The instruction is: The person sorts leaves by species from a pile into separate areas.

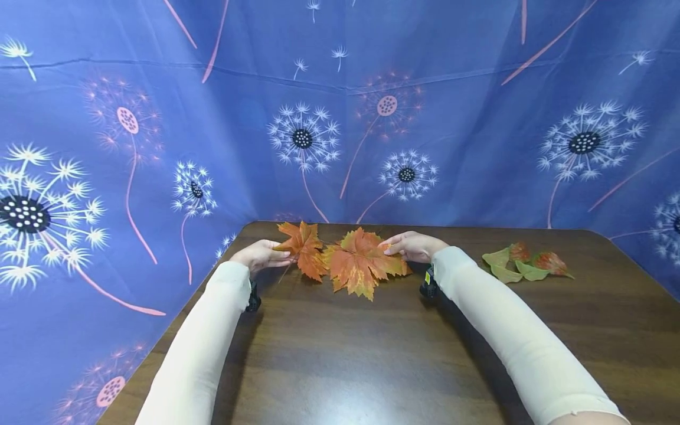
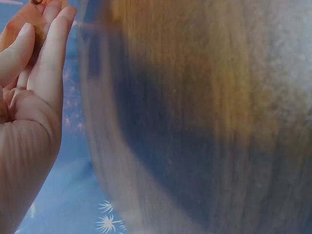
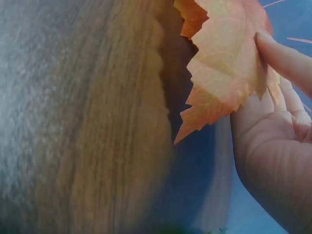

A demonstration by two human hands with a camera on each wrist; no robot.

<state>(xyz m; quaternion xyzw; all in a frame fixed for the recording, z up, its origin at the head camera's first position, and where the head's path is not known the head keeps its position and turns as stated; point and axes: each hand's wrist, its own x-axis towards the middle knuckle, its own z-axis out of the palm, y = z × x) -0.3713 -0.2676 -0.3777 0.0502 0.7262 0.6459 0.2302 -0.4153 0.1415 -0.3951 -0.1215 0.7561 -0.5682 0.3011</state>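
Near the far edge of the table, my left hand [image 1: 264, 255] pinches the edge of an orange artificial maple leaf [image 1: 304, 248] between thumb and fingers. In the left wrist view a bit of that leaf [image 2: 17, 22] shows by the thumb. My right hand [image 1: 415, 245] pinches the right side of a larger orange-and-yellow leaf [image 1: 363, 262]. The right wrist view shows the thumb on top of this leaf [image 3: 219, 63] and the fingers underneath. Both leaves sit side by side, their edges meeting between the hands. A thin stem shows below the left leaf.
To the right on the brown wooden table [image 1: 340, 354] lies a cluster of green and reddish leaves [image 1: 523, 264], beyond my right forearm. A blue cloth [image 1: 340, 71] with dandelion prints hangs behind and to the left of the table.
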